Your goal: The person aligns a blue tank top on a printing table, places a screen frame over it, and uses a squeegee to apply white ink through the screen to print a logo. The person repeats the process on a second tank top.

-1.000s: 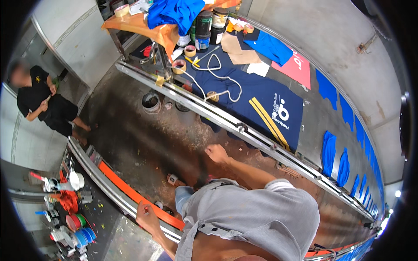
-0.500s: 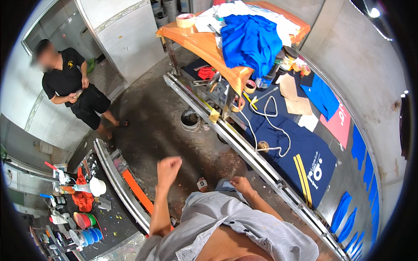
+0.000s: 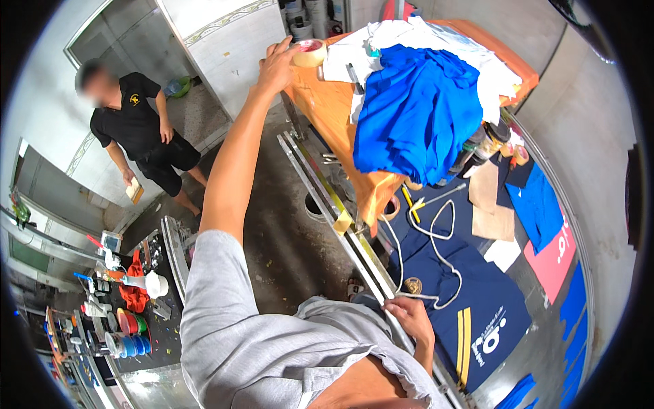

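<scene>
My left arm reaches far forward, and my left hand (image 3: 276,67) is at the near left corner of the orange-covered table (image 3: 319,102). Its fingers are outstretched beside a roll of cream-coloured tape (image 3: 310,54); whether they touch it I cannot tell. My right hand (image 3: 413,319) rests on the metal rail (image 3: 361,255) along the edge of the long work table, fingers extended and nothing visible in them. Close to that hand lies a white cord (image 3: 436,238), looped over dark navy fabric (image 3: 436,273) with yellow stripes and a white print.
A blue cloth heap (image 3: 419,112) and white cloths (image 3: 470,51) cover the orange table. At left, a person in black (image 3: 146,129) holds a flat, pale object (image 3: 135,189). Paint pots (image 3: 133,341) crowd the left bench. A bucket (image 3: 315,208) stands below the rail.
My left hand has swung forward from mid-air to the tape roll on the orange table. My right hand has come onto the rail. The person in black has lowered both hands.
</scene>
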Demonstrator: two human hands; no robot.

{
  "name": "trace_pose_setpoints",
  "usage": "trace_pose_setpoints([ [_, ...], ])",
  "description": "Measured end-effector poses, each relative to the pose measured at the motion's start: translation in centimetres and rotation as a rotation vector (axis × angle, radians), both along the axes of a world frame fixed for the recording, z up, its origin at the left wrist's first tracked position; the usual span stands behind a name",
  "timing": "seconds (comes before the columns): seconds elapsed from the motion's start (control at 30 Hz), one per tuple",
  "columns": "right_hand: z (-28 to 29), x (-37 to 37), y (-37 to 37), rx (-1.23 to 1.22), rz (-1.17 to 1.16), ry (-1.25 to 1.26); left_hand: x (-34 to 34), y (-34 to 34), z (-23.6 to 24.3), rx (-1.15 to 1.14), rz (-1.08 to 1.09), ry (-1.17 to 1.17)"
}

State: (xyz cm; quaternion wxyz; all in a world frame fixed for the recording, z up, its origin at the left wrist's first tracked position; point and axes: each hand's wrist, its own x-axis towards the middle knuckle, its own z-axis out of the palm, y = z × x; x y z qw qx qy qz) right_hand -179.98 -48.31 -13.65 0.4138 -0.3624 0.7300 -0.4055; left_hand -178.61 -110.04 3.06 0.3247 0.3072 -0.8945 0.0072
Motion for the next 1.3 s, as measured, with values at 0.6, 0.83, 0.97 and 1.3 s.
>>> trace_pose_setpoints([
  [0.6,4.4,-3.1,-14.0,-0.571,0.441,0.022,18.6,29.2,-9.3,0.947,-0.034,1.255],
  [0.83,1.7,12.4,-18.7,-0.864,0.89,0.326,27.6,47.6,-14.9,1.122,0.226,1.652],
  [0.97,1.7,21.5,-16.3,-0.996,1.083,0.203,33.9,54.7,-15.4,0.698,0.414,1.524],
  [1.3,4.0,39.2,-3.5,-1.143,1.622,0.097,51.8,75.7,-10.4,0.058,1.082,0.532],
])
